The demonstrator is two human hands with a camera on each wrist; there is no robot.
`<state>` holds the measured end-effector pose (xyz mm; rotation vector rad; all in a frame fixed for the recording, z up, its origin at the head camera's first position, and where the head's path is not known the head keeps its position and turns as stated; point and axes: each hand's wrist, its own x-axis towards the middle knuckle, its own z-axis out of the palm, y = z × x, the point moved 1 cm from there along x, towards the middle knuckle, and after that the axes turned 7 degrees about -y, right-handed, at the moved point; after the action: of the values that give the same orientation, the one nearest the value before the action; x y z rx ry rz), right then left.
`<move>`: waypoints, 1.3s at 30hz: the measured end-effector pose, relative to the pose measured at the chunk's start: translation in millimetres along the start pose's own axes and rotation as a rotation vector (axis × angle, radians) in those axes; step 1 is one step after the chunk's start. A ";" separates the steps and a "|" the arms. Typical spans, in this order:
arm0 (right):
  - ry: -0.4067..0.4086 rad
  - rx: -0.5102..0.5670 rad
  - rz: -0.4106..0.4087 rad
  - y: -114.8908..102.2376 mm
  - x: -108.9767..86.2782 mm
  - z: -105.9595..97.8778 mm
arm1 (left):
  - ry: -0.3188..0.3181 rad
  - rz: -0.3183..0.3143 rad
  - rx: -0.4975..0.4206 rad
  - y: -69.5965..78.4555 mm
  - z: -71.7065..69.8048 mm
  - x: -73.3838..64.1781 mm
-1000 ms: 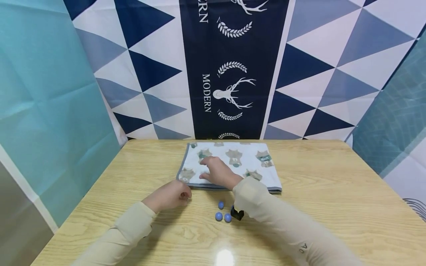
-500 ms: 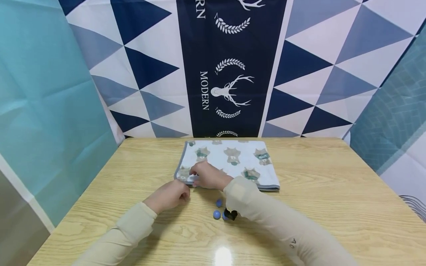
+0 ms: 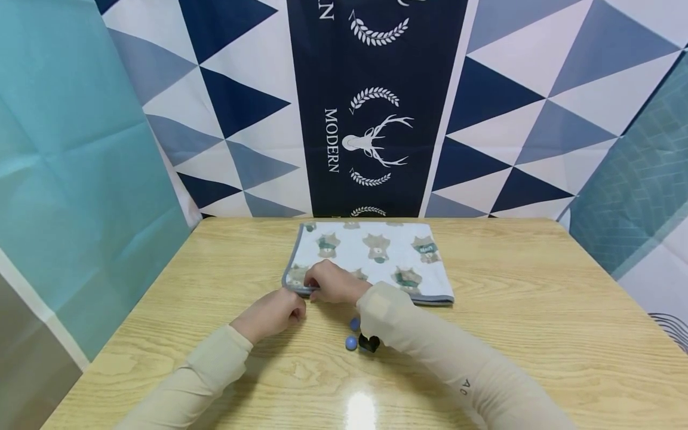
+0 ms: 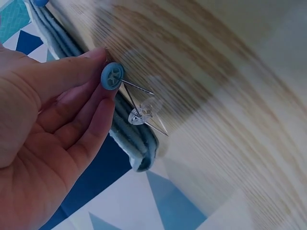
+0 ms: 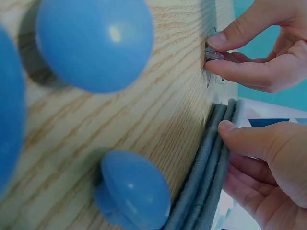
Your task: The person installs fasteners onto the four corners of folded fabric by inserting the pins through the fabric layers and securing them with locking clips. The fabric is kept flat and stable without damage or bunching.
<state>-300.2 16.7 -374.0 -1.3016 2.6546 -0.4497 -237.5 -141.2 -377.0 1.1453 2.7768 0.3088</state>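
Note:
My left hand (image 3: 271, 315) is just off the near left corner of a folded white blanket (image 3: 349, 246) with bear prints and grey edging. Its thumb and fingertips pinch a small pin with a ribbed blue cap (image 4: 112, 76). Metal points and a clear faceted head (image 4: 137, 116) stick out beside the cap; how these parts join cannot be told. My right hand (image 3: 334, 282) grips the blanket's near left edge, thumb (image 5: 229, 132) on the layered border and curled fingers over the top. Small round blue caps (image 3: 351, 343) lie on the table near my right wrist.
The wooden table (image 3: 516, 334) reaches back to a patterned fabric wall (image 3: 376, 83), with a teal curtain (image 3: 80, 155) on the left. A black wrist camera (image 3: 369, 343) under my right forearm hangs low over the blue caps.
My right hand has come left and down from above the blanket to its near edge, and its fingers have drawn in there. The left hand hardly moved. My right wrist now covers one blue cap.

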 end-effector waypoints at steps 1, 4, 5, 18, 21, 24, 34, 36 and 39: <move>-0.003 0.001 -0.001 0.1 -0.2 -0.2 | 0.001 -0.001 0.005 0.0 -0.3 0.2; -0.009 0.005 -0.002 0.6 -0.3 0.0 | -0.005 -0.012 0.004 0.1 -0.7 0.6; -0.010 0.005 -0.001 0.7 -0.3 0.2 | -0.005 -0.013 0.003 0.2 -0.7 0.6; 0.037 -0.007 0.008 1.0 2.5 -1.5 | -0.010 -0.032 -0.005 0.0 -2.4 0.5; 0.076 0.024 0.007 2.2 1.2 -2.1 | -0.008 -0.029 -0.023 -0.2 -3.8 0.2; 0.095 0.043 0.003 3.4 0.2 -2.3 | -0.003 -0.007 -0.042 -0.3 -4.4 -0.1; 0.163 0.114 0.047 5.6 -3.1 -5.4 | 0.049 -0.038 -0.071 0.3 -6.9 0.5; 0.178 0.145 0.081 6.0 -3.4 -7.0 | 0.080 -0.053 -0.080 -0.6 -7.8 0.9; 0.203 0.178 0.133 6.9 -3.3 -9.7 | 0.141 -0.086 -0.099 -2.7 -9.2 1.9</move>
<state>-306.0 25.2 -367.2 -1.0722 2.7628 -0.8175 -242.4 -143.0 -368.7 1.0156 2.8837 0.5308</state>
